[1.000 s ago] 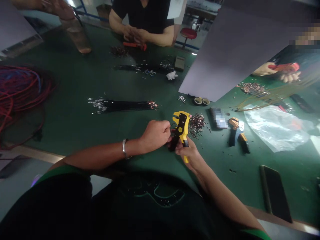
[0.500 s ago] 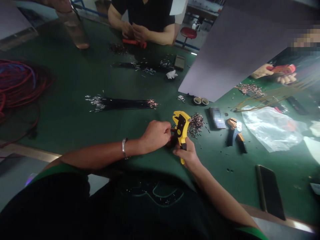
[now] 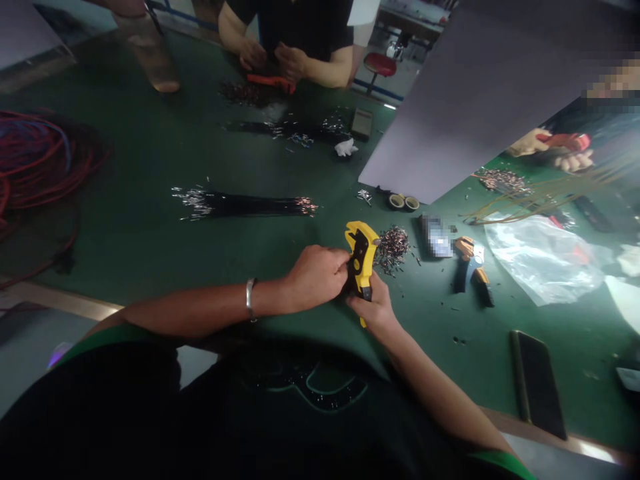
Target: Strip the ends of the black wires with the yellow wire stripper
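Note:
A yellow and black hand tool [image 3: 361,257] stands upright in my right hand [image 3: 376,303], whose fingers wrap round its handles. My left hand [image 3: 317,275] is closed, with its fingertips against the left side of the tool; whatever they pinch is too small to make out. Just right of the tool's head lies a pile of small metal terminals [image 3: 393,245]. A bundle of black wires [image 3: 250,205] lies beyond my left hand, with silvery ends at the left and coppery ends at the right.
An orange and black tool [image 3: 473,267], a clear plastic bag [image 3: 545,257] and a phone [image 3: 539,383] lie at the right. Red and blue cable coils [image 3: 40,160] are at the left. A grey panel [image 3: 445,107] stands ahead. Other people's hands work across the table.
My left hand has shifted slightly, its fingertips now closer against the tool. My right hand still holds the tool. The hands of the person opposite have moved apart.

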`<act>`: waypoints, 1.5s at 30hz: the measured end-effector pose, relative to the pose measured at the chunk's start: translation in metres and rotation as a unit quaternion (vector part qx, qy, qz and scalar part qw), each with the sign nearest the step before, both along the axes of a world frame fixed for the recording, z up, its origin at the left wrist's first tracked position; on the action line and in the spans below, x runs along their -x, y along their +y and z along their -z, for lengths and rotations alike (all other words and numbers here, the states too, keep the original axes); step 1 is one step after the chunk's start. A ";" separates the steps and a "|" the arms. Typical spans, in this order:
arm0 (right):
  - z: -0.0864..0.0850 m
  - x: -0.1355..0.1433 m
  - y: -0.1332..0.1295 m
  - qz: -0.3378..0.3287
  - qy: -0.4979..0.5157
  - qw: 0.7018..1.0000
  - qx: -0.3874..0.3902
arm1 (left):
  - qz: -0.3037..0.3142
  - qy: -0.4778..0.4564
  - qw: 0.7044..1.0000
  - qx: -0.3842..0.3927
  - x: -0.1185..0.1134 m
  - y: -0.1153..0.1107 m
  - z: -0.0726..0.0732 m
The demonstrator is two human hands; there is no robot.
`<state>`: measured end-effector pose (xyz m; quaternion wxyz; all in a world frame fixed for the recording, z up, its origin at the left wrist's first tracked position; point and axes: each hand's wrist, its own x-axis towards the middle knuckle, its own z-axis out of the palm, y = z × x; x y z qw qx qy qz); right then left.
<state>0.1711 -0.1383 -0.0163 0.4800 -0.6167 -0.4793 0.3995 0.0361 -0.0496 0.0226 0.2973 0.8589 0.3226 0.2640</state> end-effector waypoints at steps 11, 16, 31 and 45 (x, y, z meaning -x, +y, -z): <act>-0.004 0.000 -0.004 0.020 -0.194 0.977 -0.081 | 0.016 -0.029 0.999 -0.025 0.004 -0.001 0.000; 0.003 -0.001 -0.007 0.030 -0.290 0.947 -0.133 | 0.021 -0.063 0.996 -0.064 0.007 -0.005 -0.007; -0.004 0.000 -0.010 0.044 -0.366 0.898 -0.240 | 0.051 -0.103 0.982 -0.151 0.011 -0.008 -0.019; -0.005 -0.001 -0.008 0.046 -0.371 0.885 -0.278 | 0.057 -0.116 0.985 -0.115 0.012 -0.008 -0.020</act>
